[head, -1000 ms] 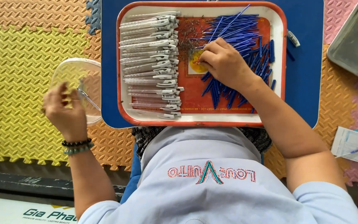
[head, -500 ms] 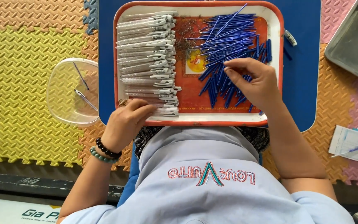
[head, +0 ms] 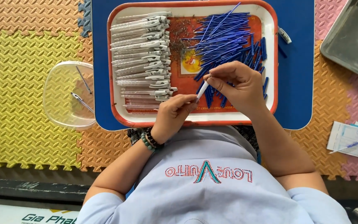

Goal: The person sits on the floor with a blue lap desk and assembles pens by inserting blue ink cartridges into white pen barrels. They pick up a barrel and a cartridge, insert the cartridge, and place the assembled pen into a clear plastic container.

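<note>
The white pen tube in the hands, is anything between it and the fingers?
No. Both hands, left and right, pinch the white pen tube directly, one at each end, above the orange tray. Nothing visible sits between.

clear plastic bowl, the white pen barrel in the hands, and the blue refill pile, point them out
clear plastic bowl (head: pixel 63 89), head view, on its see-through bottom.
white pen barrel (head: pixel 202 89), head view, on the middle of the barrel between both hands.
blue refill pile (head: pixel 224 39), head view, on the dense middle of the heap.
</note>
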